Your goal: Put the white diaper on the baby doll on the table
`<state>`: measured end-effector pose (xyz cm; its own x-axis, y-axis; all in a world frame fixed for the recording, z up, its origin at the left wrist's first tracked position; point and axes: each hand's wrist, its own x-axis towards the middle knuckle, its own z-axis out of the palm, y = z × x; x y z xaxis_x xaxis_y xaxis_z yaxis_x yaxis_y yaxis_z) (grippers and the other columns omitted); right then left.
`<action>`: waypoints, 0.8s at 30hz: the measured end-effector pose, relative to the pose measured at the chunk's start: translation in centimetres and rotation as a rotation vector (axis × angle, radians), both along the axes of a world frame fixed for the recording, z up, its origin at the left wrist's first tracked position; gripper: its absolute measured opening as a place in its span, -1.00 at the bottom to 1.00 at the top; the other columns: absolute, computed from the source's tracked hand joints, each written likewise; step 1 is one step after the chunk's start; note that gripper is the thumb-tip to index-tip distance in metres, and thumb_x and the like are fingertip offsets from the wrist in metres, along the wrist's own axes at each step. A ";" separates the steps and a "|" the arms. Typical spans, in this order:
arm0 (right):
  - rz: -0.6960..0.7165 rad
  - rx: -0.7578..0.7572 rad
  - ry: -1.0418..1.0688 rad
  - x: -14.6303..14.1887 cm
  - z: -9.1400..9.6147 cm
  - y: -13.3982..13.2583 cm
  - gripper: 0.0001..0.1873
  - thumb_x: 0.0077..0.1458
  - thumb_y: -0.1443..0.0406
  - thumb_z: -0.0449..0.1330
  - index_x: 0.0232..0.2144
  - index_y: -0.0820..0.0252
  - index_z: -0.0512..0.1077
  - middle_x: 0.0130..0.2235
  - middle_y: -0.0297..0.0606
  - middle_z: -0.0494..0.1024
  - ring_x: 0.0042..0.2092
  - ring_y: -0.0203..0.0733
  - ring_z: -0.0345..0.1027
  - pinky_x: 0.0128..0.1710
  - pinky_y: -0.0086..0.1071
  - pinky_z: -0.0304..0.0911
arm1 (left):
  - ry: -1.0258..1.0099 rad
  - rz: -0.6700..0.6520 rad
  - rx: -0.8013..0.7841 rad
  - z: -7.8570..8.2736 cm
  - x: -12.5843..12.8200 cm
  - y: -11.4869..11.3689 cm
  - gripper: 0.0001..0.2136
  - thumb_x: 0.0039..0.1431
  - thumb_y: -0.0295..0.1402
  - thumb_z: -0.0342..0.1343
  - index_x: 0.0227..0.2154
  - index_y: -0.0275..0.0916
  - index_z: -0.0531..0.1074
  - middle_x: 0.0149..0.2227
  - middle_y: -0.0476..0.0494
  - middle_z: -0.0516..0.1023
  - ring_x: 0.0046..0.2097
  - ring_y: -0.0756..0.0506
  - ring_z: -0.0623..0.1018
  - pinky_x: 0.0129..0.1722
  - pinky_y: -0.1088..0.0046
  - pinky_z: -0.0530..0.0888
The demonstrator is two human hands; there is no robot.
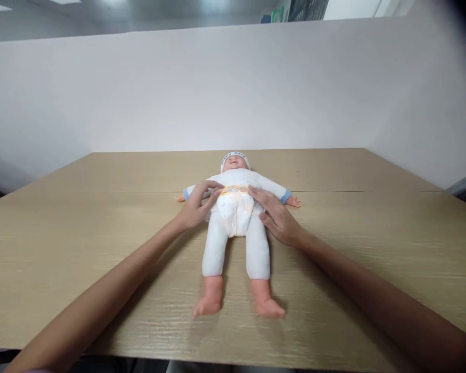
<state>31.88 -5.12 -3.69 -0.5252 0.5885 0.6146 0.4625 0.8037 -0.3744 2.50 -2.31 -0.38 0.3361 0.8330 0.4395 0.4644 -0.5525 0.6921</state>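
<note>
Doll (pixel 241 177) lies on the counter (pixel 81 228)
Left hand (pixel 196 206) and right hand (pixel 281 218) touch the diaper (pixel 236 213); right grip is apart, left grip I cannot tell.

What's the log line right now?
doll in white suit with blue cuffs: face-up on wood-grain table | orange-banded white diaper: over its hips | left hand: open, diaper's side | right hand: open, opposite side

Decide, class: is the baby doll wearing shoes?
No, the baby doll has bare feet, with toes showing, below its white-covered legs.
</note>
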 end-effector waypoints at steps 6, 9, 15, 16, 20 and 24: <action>-0.125 0.168 -0.002 -1.0 2.4 -1.3 -0.66 0.46 0.22 0.03 0.19 0.06 0.40 0.17 -0.10 0.57 0.17 0.09 0.42 0.17 0.02 0.28 | 0.317 0.311 0.016 -3.5 -5.9 -1.2 -0.69 0.37 -0.04 0.05 -0.14 -0.18 0.46 -0.05 -0.24 0.57 0.03 -0.28 0.47 0.11 0.10 0.39; -0.117 0.230 -0.064 -2.6 4.8 -1.3 -0.91 0.41 0.26 0.13 -0.19 0.10 0.42 -0.21 -0.20 0.58 -0.16 -0.05 0.43 -0.09 -0.15 0.28 | 0.495 0.336 0.002 -4.2 -6.6 -0.8 -0.68 0.34 -0.02 0.06 -0.20 -0.21 0.40 -0.10 -0.25 0.57 -0.02 -0.29 0.48 0.05 0.10 0.38; -0.234 0.044 -0.218 -7.2 8.1 0.5 -0.70 0.33 0.14 0.21 -0.37 0.08 0.22 -0.31 -0.32 0.42 -0.28 -0.16 0.29 -0.28 -0.28 0.12 | 0.556 0.323 -0.109 -4.1 -6.7 -0.1 -0.63 0.30 0.03 0.07 -0.40 -0.19 0.34 -0.18 -0.24 0.56 0.00 -0.31 0.47 -0.01 0.15 0.35; -0.272 -0.007 -0.246 -7.8 8.3 1.0 -0.67 0.32 0.11 0.21 -0.39 0.08 0.20 -0.32 -0.33 0.42 -0.29 -0.16 0.27 -0.30 -0.28 0.09 | 0.546 0.308 -0.124 -4.0 -6.8 -0.1 -0.63 0.30 0.03 0.08 -0.41 -0.19 0.35 -0.18 -0.23 0.57 0.01 -0.31 0.46 0.02 0.14 0.34; -0.380 -0.183 -0.305 -9.1 8.1 2.1 -0.58 0.31 0.02 0.19 -0.45 0.09 0.18 -0.37 -0.35 0.43 -0.35 -0.18 0.23 -0.34 -0.28 0.02 | 0.446 0.185 -0.251 -3.0 -7.4 -0.3 -0.62 0.29 -0.01 0.07 -0.49 -0.20 0.38 -0.32 -0.14 0.54 -0.13 -0.22 0.47 0.07 0.16 0.31; -0.375 -0.205 -0.264 -9.0 7.7 2.3 -0.57 0.29 0.00 0.20 -0.46 0.10 0.19 -0.35 -0.34 0.46 -0.33 -0.18 0.24 -0.33 -0.27 0.02 | 0.135 0.075 -0.453 -1.0 -7.6 -0.6 -0.52 0.24 0.14 0.10 -0.52 -0.20 0.36 -0.44 -0.06 0.39 -0.36 -0.08 0.33 -0.30 0.37 0.26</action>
<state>22.92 -2.77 3.98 -0.3761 0.8616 0.3408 0.8060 0.4857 -0.3384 -5.11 -2.93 -1.40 0.2963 0.9549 -0.0172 0.5936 -0.1700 0.7866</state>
